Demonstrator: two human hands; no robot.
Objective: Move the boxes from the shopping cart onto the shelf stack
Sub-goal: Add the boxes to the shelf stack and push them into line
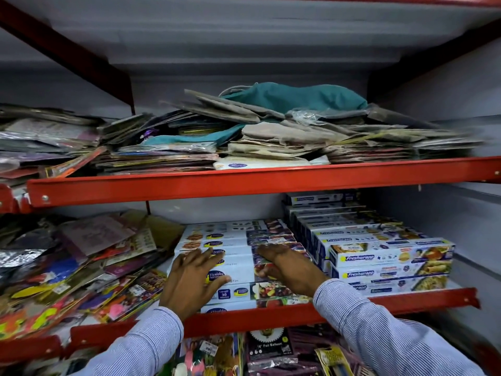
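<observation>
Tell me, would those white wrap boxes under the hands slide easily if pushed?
Probably. The wrap boxes look like glossy, stiff cardboard, so they likely slide as a block. Long and flat-sided, they shouldn't roll or tip. Both the left hand and right hand lie flat on them, suggesting they're light.

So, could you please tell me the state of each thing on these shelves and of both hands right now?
Left hand: open, flat on the wrap boxes.
Right hand: open, palm down on the same boxes.
Wrap boxes: stacked flat, closed.
Freshwrapp boxes: stacked in rows, closed.
Upper shelf packets: piled loosely.
Left packets: heaped, slanting.
</observation>
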